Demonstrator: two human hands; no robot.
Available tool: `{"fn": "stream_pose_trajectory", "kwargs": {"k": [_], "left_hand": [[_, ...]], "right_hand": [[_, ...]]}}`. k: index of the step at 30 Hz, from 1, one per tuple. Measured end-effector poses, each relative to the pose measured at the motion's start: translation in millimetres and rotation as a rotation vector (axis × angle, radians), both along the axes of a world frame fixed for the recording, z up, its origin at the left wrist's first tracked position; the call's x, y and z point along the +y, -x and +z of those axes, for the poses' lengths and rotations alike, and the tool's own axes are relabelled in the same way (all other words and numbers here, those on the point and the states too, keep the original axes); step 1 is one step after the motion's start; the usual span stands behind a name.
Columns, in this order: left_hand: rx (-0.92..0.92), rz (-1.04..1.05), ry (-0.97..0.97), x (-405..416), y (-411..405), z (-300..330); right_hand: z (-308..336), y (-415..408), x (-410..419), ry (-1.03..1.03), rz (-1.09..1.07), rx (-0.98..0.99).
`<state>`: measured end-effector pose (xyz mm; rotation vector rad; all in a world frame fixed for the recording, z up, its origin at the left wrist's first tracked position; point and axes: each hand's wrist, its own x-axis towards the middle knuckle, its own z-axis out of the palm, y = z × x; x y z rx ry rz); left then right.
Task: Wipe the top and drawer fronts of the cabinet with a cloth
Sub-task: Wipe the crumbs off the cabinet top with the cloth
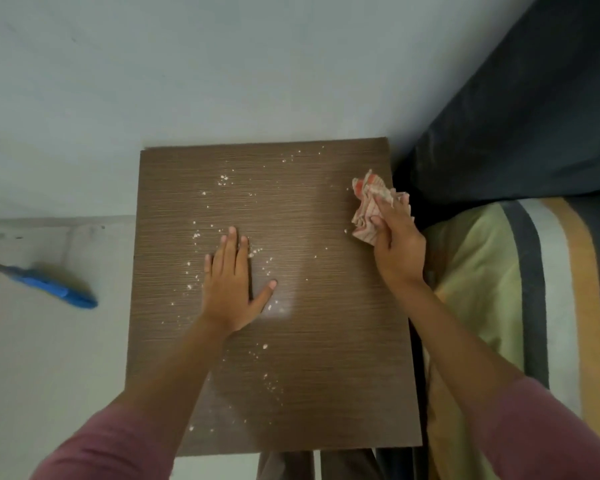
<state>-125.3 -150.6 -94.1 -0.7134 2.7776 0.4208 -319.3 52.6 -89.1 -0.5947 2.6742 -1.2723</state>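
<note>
Wood-grain cabinet top [326, 306], rectangular, speckled with white crumbs [224, 180]. Left hand [231, 289] flat, fingers straight. Right hand [397, 242] grips crumpled striped cloth [369, 199] beside striped bedding [520, 289].

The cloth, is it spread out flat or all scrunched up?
Scrunched up. The cloth is bunched into crumpled folds under the right hand, whose fingers grip it at the cabinet top's right edge.

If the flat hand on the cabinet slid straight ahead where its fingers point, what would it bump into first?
The left hand points toward the wall. It would first meet white crumbs scattered on the cabinet top, then probably the wall behind.
</note>
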Motion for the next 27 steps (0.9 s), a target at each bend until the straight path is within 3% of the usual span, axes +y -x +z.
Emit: {"fn": "stream_pose_trajectory", "kwargs": {"k": [11, 19, 27], "left_hand": [[0.032, 0.021, 0.002, -3, -2, -2], [0.015, 0.016, 0.014, -3, -1, -3], [0.017, 0.008, 0.028, -3, -1, -4]], "right_hand": [[-27, 86, -60, -0.110, -0.001, 0.007], [-31, 81, -73, -0.346, 0.156, 0.161], [-26, 58, -46, -0.351, 0.279, 0.146]]}}
